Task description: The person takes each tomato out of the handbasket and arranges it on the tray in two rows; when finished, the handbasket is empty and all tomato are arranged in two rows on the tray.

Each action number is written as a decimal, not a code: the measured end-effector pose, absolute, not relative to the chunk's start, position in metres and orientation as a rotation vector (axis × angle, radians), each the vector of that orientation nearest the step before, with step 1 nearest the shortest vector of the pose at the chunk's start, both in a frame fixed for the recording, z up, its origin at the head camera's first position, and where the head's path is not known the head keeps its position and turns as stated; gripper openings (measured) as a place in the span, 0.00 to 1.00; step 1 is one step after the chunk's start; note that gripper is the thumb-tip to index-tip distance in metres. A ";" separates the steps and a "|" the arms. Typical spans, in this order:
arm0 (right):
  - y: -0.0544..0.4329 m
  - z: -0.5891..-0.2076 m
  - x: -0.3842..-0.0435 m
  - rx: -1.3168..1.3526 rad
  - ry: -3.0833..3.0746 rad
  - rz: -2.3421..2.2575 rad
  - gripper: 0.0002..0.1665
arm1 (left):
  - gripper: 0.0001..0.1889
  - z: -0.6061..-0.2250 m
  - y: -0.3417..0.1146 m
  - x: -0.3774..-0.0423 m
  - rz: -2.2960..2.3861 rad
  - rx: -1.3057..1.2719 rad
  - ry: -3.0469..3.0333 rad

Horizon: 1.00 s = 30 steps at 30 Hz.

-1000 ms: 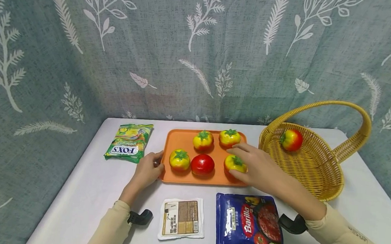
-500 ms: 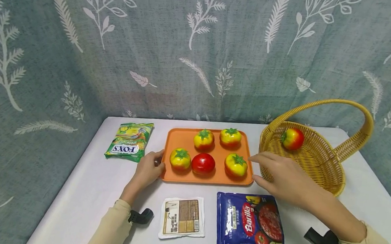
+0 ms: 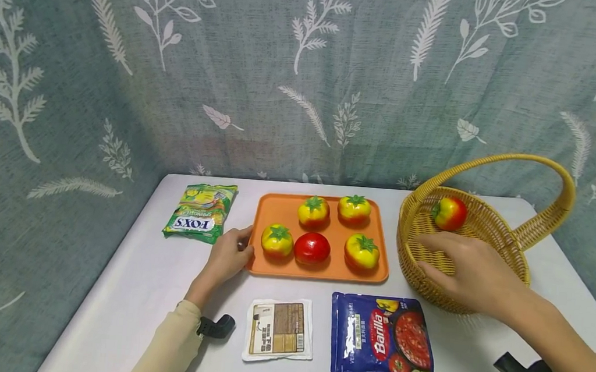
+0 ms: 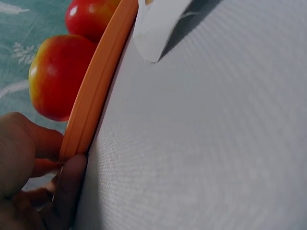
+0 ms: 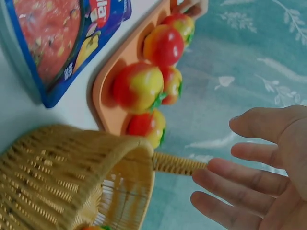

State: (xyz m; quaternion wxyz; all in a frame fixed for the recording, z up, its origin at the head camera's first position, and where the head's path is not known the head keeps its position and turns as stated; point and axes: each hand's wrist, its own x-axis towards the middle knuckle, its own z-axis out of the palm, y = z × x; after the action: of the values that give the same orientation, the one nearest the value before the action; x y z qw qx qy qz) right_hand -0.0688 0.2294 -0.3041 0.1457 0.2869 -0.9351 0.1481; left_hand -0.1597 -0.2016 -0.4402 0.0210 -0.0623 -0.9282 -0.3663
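Observation:
At the left end of the orange tray, my left hand pinches the rim between thumb and fingers, as the left wrist view shows at the tray's corner. Several red-and-yellow tomatoes lie on the tray, among them one near its right end and an all-red one in the front row. My right hand hovers over the near left side of the wicker basket, fingers extended and nothing in them. Inside the basket, toward the back, rests another tomato.
A blue Barilla pouch lies in front of the tray, with a white-and-brown packet to its left. A green Fox's bag is at the back left. The basket's tall handle arches above it. A patterned curtain hangs behind the table.
My right hand has moved right, from the tomato at the tray's right end to over the basket, carrying nothing. My left hand stays at the tray's edge.

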 end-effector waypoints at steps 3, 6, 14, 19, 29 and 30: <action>0.237 -0.304 -0.070 0.822 -2.676 0.411 0.23 | 0.28 -0.439 -0.201 -0.160 -1.128 -0.201 -2.878; 0.244 -0.304 -0.073 0.822 -2.659 0.397 0.23 | 0.28 -0.439 -0.201 -0.160 -1.126 -0.198 -2.878; 0.257 -0.305 -0.084 0.738 -2.645 0.356 0.28 | 0.28 -0.438 -0.201 -0.159 -1.130 -0.204 -2.877; 0.264 -0.303 -0.089 0.695 -2.683 0.320 0.28 | 0.29 -0.439 -0.201 -0.159 -1.133 -0.193 -2.878; 0.273 -0.297 -0.102 0.612 -2.818 0.273 0.33 | 0.29 -0.439 -0.201 -0.159 -1.135 -0.182 -2.890; 0.274 -0.296 -0.103 0.606 -2.832 0.272 0.33 | 0.29 -0.439 -0.201 -0.159 -1.136 -0.184 -2.888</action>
State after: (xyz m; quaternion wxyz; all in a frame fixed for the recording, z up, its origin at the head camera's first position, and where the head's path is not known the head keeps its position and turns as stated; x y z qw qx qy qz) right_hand -0.1034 0.2738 -0.2958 0.1162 0.2070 -0.9670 0.0930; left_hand -0.1589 -0.2011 -0.4389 0.0162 -0.0591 -0.9288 -0.3655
